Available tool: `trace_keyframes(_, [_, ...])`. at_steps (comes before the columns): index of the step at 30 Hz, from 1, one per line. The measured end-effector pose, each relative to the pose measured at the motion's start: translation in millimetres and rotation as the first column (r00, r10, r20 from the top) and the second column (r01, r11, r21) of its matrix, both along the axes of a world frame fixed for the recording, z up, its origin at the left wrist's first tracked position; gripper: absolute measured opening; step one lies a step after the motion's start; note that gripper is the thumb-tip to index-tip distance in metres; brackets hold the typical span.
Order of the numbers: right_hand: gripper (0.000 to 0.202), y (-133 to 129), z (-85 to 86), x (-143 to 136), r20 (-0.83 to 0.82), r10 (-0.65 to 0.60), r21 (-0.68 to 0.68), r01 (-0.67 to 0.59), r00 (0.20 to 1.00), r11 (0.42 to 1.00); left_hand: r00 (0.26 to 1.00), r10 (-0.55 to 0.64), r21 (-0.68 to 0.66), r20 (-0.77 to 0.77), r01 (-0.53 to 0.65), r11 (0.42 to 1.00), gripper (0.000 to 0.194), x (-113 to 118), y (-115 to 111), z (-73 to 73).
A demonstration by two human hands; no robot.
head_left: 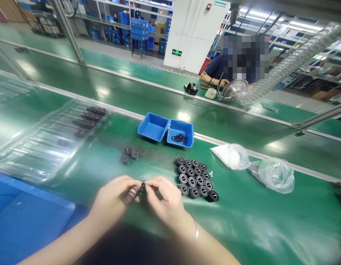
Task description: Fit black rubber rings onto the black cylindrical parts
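My left hand (115,197) is closed around a bunch of thin dark rings (132,194) near the middle of the green bench. Against it, the fingertips of my right hand (166,197) pinch a small black part (143,187), which both hands touch. Right of my hands stand several round black parts (192,181) in rows, each with a light slot on top. Three similar black parts (125,159) stand behind my left hand. Farther back is a blue bin (189,142) with dark rings inside, joined to another blue bin (152,131).
On the left lies a clear plastic tray (53,147) with dark parts at its far end. A large blue container (29,217) is at the near left. Two plastic bags (233,156) lie at the right. Across the bench sits a person (214,70) beside a clear duct (286,62).
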State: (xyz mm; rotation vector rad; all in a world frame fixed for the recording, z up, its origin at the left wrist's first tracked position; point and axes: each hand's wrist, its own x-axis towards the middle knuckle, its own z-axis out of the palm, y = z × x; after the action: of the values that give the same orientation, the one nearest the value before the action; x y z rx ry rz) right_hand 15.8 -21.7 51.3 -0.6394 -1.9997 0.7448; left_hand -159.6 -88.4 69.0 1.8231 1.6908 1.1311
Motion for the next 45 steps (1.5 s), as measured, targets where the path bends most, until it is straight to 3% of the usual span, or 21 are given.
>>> trace_keyframes(5, [0.012, 1, 7.4, 0, -0.023, 0.015, -0.273, -0.02, 1.0, 0.962, 0.999, 0.016, -0.021, 0.05, -0.015, 1.0, 0.015, -1, 1, 1.0])
trace_keyframes(9, [0.019, 1, 8.2, 1, -0.124, 0.066, -0.56, -0.125, 0.99, 0.819, 0.999, 0.008, -0.012, 0.05, -0.007, 1.0, 0.016, -2, 1, 0.4])
trace_keyframes(11, [0.023, 2, 9.1, 2, -0.147, 0.077, -0.63, -0.153, 0.986, 0.761, 0.999, 0.006, 0.002, 0.04, -0.006, 1.0, 0.015, -3, 1, -0.6])
trace_keyframes(15, [0.045, 6, 14.3, 8, -0.014, 0.267, -0.596, -0.222, 0.964, 0.772, 1.0, 0.014, 0.042, 0.018, -0.015, 0.999, 0.015, -5, 1, -3.5])
trace_keyframes(17, [0.042, 8, 15.8, 8, 0.016, 0.298, -0.593, -0.231, 0.954, 0.771, 1.0, 0.015, 0.071, -0.009, -0.015, 0.997, 0.015, -5, 0, -4.6])
trace_keyframes(20, [0.022, 8, 14.2, 6, -0.057, 0.187, -0.66, -0.178, 0.981, 0.73, 0.998, 0.003, 0.105, -0.058, 0.003, 0.994, 0.016, -5, -1, -5.4])
trace_keyframes(25, [0.02, 4, 7.4, -1, -0.124, 0.147, -0.7, -0.191, 0.981, 0.688, 0.996, -0.023, 0.133, -0.088, 0.035, 0.99, 0.016, -1, -3, -6.8])
trace_keyframes(31, [0.028, 8, 5.4, 0, -0.175, 0.158, -0.818, -0.233, 0.972, 0.526, 0.995, -0.052, 0.121, -0.086, 0.062, 0.991, 0.019, 0, -2, -9.4])
trace_keyframes(36, [0.03, 19, -1.0, 3, -0.187, 0.055, -0.86, -0.191, 0.981, 0.474, 0.985, 0.059, 0.18, -0.161, -0.03, 0.983, 0.021, -22, -2, 0.0])
trace_keyframes(39, [0.032, 23, -7.4, 3, -0.151, 0.082, -0.894, -0.171, 0.985, 0.413, 0.965, 0.078, 0.179, -0.249, -0.034, 0.983, 0.023, -38, -4, 3.6])
trace_keyframes(42, [0.033, 24, -12.6, 1, -0.079, 0.094, -0.899, -0.112, 0.992, 0.423, 0.947, 0.021, 0.212, -0.321, 0.05, 0.976, 0.027, -41, -7, -5.8])
trace_keyframes(45, [0.034, 24, -15.3, 0, -0.023, 0.106, -0.888, -0.069, 0.994, 0.455, 0.931, -0.068, 0.258, -0.358, 0.168, 0.951, 0.033, -34, -12, -26.3])
